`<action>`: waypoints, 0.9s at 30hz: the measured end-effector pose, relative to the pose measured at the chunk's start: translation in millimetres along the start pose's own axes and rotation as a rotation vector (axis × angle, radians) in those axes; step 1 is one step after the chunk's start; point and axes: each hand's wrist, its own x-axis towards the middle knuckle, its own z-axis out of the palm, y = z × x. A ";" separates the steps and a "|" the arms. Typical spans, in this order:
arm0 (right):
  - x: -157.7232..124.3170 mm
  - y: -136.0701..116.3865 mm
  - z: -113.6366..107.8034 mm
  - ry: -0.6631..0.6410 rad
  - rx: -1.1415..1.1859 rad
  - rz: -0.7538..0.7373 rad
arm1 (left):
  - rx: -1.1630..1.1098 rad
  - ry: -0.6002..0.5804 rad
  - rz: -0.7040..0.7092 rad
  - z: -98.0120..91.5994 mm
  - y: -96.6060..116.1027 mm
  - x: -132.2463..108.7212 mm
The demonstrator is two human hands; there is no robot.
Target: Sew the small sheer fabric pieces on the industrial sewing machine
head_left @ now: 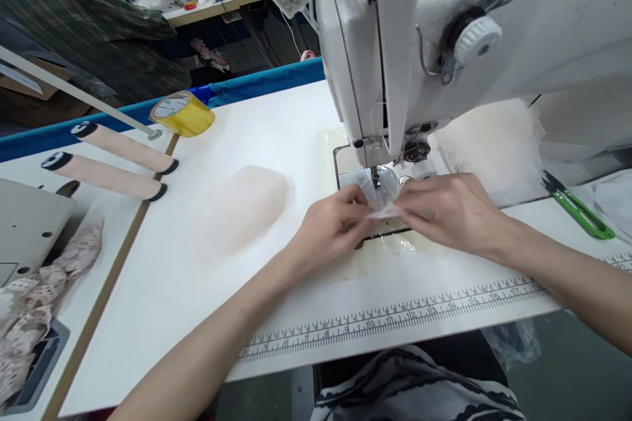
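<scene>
My left hand [332, 225] and my right hand [450, 210] meet in front of the needle of a white sewing machine [444, 33]. Both pinch a small thin piece of pale pink fabric [384, 212] that lies on the needle plate [348, 174] just below the presser foot [376, 179]. The fingers of each hand are closed on the fabric's edges. The hands cover most of the piece.
A pale pink stack of fabric pieces [237, 207] lies left of my hands. A yellow tape roll [184, 113] and two pink thread cones [116, 161] sit far left. Sheer fabric [486, 145] and green snips [580, 210] lie at right. A printed ruler [395, 316] runs along the table's front edge.
</scene>
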 end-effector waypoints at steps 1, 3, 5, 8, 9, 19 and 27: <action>-1.0 -1.0 -0.6 -0.021 -0.012 -0.049 | 0.088 0.034 0.049 4.0 2.2 -4.4; -2.7 -2.8 -0.8 -0.016 -0.058 -0.136 | 0.320 0.105 0.181 11.9 7.7 -12.5; -3.5 -4.4 -0.3 0.011 -0.094 -0.185 | 0.523 0.161 0.282 17.8 14.1 -18.8; -3.3 -6.2 1.0 0.011 -0.105 -0.202 | 0.677 0.206 0.303 22.7 22.8 -25.5; -3.0 -6.6 1.4 0.006 -0.106 -0.202 | 0.695 0.200 0.289 23.6 24.9 -27.2; -1.9 -2.5 7.4 0.072 -0.141 -0.193 | 0.640 0.202 0.197 25.5 22.0 -25.2; 4.7 6.4 15.6 0.147 -0.145 -0.154 | 0.614 0.236 0.163 24.6 7.1 -11.1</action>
